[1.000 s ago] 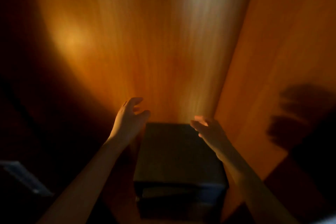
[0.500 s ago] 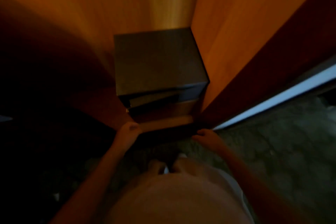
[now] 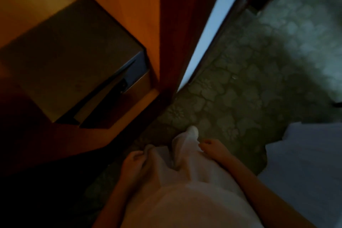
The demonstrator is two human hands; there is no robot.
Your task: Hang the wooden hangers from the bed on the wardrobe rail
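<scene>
No wooden hanger shows anywhere in this view, and neither does the wardrobe rail — the hangers are presumably on the bed (image 3: pixel 305 172), whose pale sheeted corner juts in at the lower right, though none can be seen on the part that shows. Both hands hang low by the person's light clothing and both are empty. The left hand (image 3: pixel 132 164) is loosely curled against the fabric, its grip narrow and holding nothing; the right hand (image 3: pixel 214 149) has its fingers half open just off the hip, also around nothing.

The main risk, as I judge it, is the dimness. The patterned floor (image 3: pixel 249 83) and the bed are dark and the picture is smeared, so a reach toward the bed could land on the sheet rather than on a hanger, or hook two tangled together. The open wardrobe door (image 3: pixel 172 29) stands close by the left side — turning back with a hanger, a hand could knock it, or the hook could catch its edge.

Counted: two hands, both free; one dark box (image 3: pixel 70 57) inside the wardrobe at its right wall; one door; one bed corner; hangers in view, none.
</scene>
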